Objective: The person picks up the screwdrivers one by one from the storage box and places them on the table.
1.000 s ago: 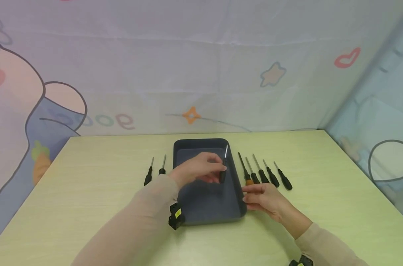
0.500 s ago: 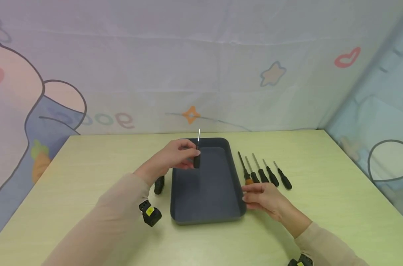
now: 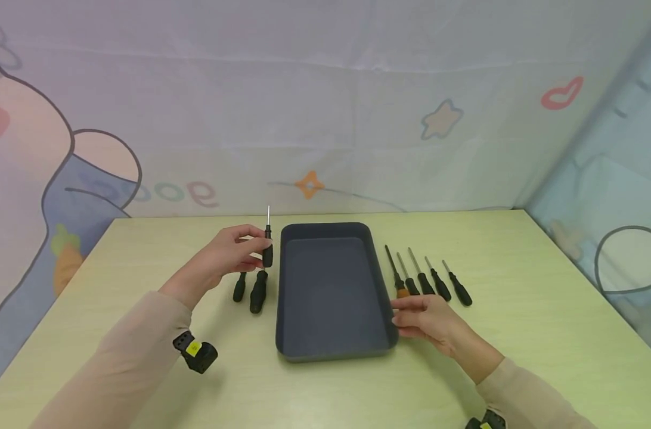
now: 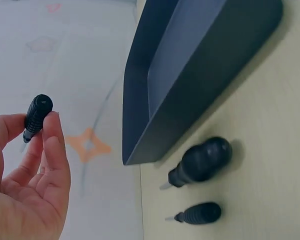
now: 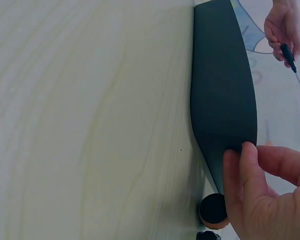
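Observation:
My left hand (image 3: 234, 249) pinches a small black-handled screwdriver (image 3: 268, 250) between thumb and fingers, its shaft pointing up, just left of the dark grey tray (image 3: 333, 351). In the left wrist view the handle (image 4: 36, 117) stands end-on toward the camera. Below that hand lie a thick black screwdriver (image 3: 258, 293) and a thinner one (image 3: 239, 288), their shafts partly hidden. At the tray's right side, my right hand (image 3: 430, 322) rests its fairly straight fingertips against the rim. In the right wrist view those fingers (image 5: 250, 175) touch the outer wall close to a corner.
Several screwdrivers (image 3: 423, 281) lie in a row right of the tray, shafts pointing away; the one closest to the tray has an orange part (image 3: 402, 293). A patterned cloth (image 3: 325, 107) hangs behind the table's back edge.
My left hand has moved left with the screwdriver, from over the tray to above the two screwdrivers beside it. My right hand has stayed at the tray's edge.

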A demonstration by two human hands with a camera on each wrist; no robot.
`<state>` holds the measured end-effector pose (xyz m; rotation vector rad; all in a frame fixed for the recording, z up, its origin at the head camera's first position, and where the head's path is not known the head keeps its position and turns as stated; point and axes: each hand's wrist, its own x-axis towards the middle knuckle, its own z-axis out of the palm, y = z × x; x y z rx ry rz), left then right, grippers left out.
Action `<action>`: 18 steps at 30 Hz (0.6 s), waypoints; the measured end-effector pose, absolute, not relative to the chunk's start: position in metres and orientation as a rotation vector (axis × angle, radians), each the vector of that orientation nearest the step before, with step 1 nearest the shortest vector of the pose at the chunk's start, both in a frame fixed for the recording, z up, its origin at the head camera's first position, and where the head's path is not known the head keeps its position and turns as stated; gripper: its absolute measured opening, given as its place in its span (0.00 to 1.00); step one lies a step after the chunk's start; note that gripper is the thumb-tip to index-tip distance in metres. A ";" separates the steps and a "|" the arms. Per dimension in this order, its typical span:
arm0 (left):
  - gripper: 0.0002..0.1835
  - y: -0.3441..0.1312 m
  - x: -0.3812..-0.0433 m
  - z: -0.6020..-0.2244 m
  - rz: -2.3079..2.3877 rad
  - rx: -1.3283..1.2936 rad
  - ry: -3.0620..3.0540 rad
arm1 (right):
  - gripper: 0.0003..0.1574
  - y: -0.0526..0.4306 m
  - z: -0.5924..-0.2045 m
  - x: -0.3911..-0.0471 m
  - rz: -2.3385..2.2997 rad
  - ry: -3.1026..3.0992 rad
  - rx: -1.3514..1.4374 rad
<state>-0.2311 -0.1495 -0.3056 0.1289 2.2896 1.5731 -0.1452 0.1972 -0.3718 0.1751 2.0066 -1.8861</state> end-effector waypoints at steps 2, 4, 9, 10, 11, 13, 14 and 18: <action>0.16 -0.157 -0.231 -0.307 1.579 0.123 2.297 | 0.28 0.197 -0.372 -0.145 -1.888 2.006 0.175; 0.17 -0.163 -0.230 -0.308 1.590 0.111 2.297 | 0.28 0.197 -0.372 -0.145 -1.890 2.004 0.176; 0.19 -0.179 -0.229 -0.312 1.620 0.085 2.283 | 0.28 0.197 -0.372 -0.144 -1.893 2.000 0.177; 0.19 -0.181 -0.228 -0.313 1.625 0.080 2.279 | 0.28 0.197 -0.372 -0.144 -1.893 1.998 0.176; 0.20 -0.184 -0.228 -0.313 1.632 0.077 2.274 | 0.28 0.197 -0.372 -0.144 -1.893 1.997 0.175; 0.19 -0.190 -0.227 -0.315 1.655 0.072 2.259 | 0.29 0.198 -0.372 -0.144 -1.895 1.994 0.172; 0.19 -0.193 -0.227 -0.316 1.665 0.068 2.251 | 0.29 0.198 -0.372 -0.144 -1.896 1.992 0.171; 0.16 -0.204 -0.226 -0.319 1.703 0.047 2.229 | 0.29 0.198 -0.373 -0.145 -1.896 1.994 0.168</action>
